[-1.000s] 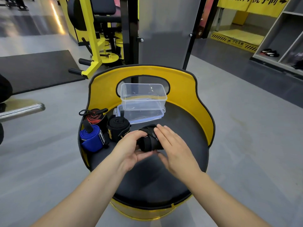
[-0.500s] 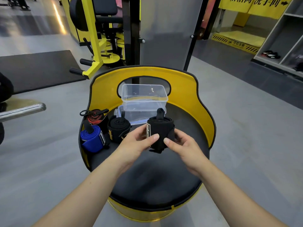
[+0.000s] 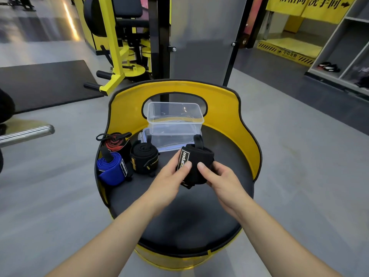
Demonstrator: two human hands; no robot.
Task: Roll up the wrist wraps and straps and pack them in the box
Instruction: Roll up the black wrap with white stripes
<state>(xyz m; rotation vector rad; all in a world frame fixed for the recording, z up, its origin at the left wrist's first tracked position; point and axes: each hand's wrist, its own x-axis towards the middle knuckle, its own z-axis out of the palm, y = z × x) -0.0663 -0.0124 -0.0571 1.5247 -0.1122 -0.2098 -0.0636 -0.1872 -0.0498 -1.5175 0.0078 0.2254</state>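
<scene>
Above the seat (image 3: 179, 220) middle, a rolled black wrap (image 3: 196, 166) is pinched between the left hand (image 3: 169, 176) and right hand (image 3: 223, 180), fingers curled round it. If loosened, it could unroll before the empty box (image 3: 175, 120) at the back edge is reached.

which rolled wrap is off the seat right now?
The black wrap with the yellow-lettered label, gripped by the left hand and right hand. The blue roll, red-black roll and other black roll sit on the seat.
</scene>
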